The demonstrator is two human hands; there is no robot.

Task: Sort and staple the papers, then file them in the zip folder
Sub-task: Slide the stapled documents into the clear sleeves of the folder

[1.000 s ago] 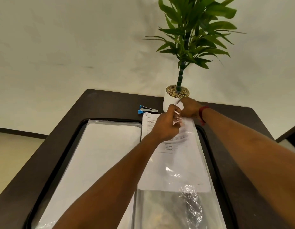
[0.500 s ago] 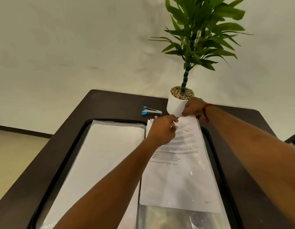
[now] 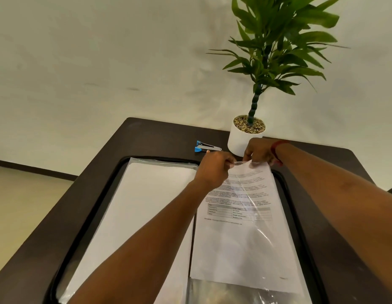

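Papers (image 3: 245, 249) slid deeper into zip folder (image 3: 96, 218); print unreadable.

You are in what looks like an office. The dark bench (image 3: 146, 137) filling the lower frame carries an open zip folder (image 3: 93, 216), printed papers (image 3: 234, 249) in a clear sleeve (image 3: 245, 292) and a blue stapler (image 3: 207, 147). A potted plant (image 3: 241, 141) stands at upper right against a plain pale wall (image 3: 103, 62).

Print on the paper (image 3: 245, 238) illegible.
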